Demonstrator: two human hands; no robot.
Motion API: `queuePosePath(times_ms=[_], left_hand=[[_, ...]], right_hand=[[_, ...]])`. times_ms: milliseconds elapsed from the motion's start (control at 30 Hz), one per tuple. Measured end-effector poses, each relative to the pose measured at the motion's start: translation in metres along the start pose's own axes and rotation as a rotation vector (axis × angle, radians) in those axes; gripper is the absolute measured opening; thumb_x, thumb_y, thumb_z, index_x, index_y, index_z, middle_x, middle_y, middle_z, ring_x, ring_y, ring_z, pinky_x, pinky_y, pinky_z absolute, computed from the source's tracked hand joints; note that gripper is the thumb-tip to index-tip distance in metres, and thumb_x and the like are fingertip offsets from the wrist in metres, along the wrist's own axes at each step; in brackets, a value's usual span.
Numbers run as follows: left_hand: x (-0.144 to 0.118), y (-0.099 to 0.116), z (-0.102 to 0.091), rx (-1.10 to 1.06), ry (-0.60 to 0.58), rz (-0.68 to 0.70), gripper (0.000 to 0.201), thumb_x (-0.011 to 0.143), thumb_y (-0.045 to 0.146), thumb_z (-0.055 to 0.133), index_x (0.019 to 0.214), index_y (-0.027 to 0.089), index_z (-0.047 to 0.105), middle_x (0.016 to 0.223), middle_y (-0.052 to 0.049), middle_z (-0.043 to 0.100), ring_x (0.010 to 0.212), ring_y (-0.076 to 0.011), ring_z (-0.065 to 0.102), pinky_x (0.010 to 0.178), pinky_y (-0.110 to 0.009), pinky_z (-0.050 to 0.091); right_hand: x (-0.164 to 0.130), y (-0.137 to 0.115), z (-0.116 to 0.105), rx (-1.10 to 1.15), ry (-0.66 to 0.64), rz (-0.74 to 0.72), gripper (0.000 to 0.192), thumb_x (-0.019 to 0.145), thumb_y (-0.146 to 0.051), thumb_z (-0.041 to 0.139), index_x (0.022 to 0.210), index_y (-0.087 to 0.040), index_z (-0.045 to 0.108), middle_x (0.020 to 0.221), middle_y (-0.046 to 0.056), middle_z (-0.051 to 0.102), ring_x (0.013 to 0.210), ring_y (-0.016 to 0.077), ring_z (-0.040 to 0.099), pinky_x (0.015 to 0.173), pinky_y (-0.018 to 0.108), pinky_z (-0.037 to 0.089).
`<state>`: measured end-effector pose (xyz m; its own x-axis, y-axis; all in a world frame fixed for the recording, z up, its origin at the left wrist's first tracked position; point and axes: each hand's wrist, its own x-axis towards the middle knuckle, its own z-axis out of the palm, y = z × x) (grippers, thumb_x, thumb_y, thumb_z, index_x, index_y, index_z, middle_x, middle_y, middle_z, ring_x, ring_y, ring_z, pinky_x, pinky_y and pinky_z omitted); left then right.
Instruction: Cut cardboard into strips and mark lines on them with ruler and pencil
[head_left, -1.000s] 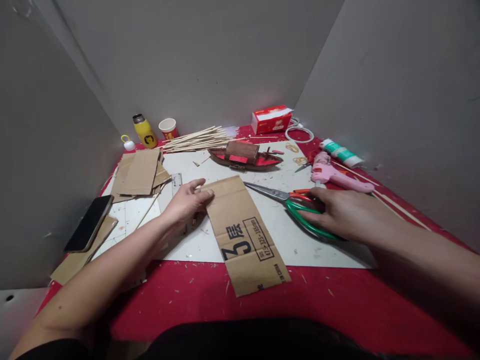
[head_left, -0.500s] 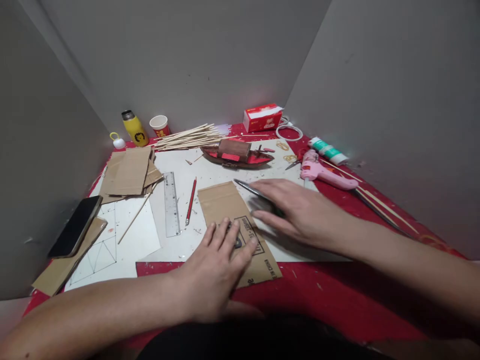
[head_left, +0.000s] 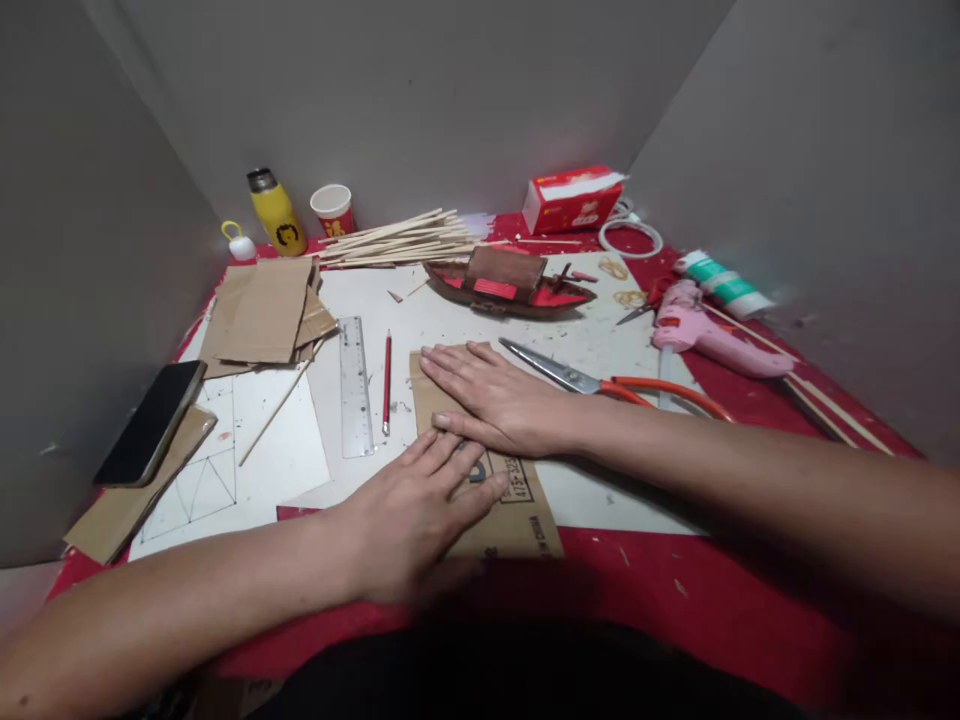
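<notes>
A brown cardboard piece with black printing lies in front of me, partly over white paper. My left hand lies flat on its near left part, fingers spread. Farther up the same cardboard rests my right hand, open and palm down, its thumb close to the left fingertips. Scissors with orange handles lie just beyond my right wrist, which hides part of the handles. To the left of the cardboard are a red pencil and a clear ruler.
A model boat stands behind the cardboard. Wooden sticks, a paper cup and a yellow bottle line the back. At left are cardboard pieces and a phone; at right, a pink glue gun.
My right hand has let go of the scissors, which now lie on the white paper, and has moved left onto the cardboard. My left hand stays on the cardboard. The view has shifted slightly.
</notes>
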<state>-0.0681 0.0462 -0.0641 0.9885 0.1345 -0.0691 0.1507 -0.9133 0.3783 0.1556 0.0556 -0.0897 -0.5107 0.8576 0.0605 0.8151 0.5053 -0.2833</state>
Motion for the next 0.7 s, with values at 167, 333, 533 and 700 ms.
queuePosePath(times_ms=[167,333,533,700], left_hand=[[-0.006,-0.015,-0.003,-0.086,0.047,0.073,0.061,0.097,0.043,0.051,0.144,0.005,0.052,0.155,-0.027,0.039,0.149,-0.0391,0.031,0.120,-0.057,0.029],[-0.008,-0.025,-0.005,-0.099,0.072,0.113,0.048,0.101,0.034,0.046,0.143,0.013,0.055,0.154,-0.017,0.046,0.148,-0.0304,0.035,0.122,-0.050,0.029],[-0.008,-0.025,-0.006,-0.148,0.075,0.058,0.048,0.097,0.033,0.055,0.144,0.020,0.055,0.155,-0.011,0.045,0.148,-0.0290,0.037,0.122,-0.051,0.027],[-0.011,-0.022,-0.004,-0.118,0.110,0.009,0.044,0.096,0.035,0.056,0.135,0.019,0.064,0.144,-0.016,0.059,0.141,-0.0346,0.046,0.119,-0.055,0.030]], right_hand=[[-0.001,-0.001,-0.001,-0.025,-0.018,0.024,0.069,0.104,-0.051,0.032,0.157,-0.006,0.027,0.165,0.022,0.022,0.154,0.0334,0.020,0.123,0.059,0.015],[0.002,-0.001,-0.002,-0.051,-0.037,0.063,0.071,0.102,-0.049,0.037,0.158,-0.006,0.024,0.167,0.020,0.020,0.155,0.0329,0.017,0.124,0.056,0.011],[-0.006,-0.020,-0.009,-0.042,0.093,0.150,0.067,0.104,-0.050,0.032,0.158,-0.012,0.022,0.168,0.017,0.021,0.155,0.0306,0.018,0.123,0.055,0.017],[-0.028,-0.043,0.005,0.014,0.093,0.164,0.070,0.103,-0.056,0.026,0.158,-0.012,0.026,0.166,0.017,0.026,0.154,0.0317,0.022,0.124,0.054,0.015]])
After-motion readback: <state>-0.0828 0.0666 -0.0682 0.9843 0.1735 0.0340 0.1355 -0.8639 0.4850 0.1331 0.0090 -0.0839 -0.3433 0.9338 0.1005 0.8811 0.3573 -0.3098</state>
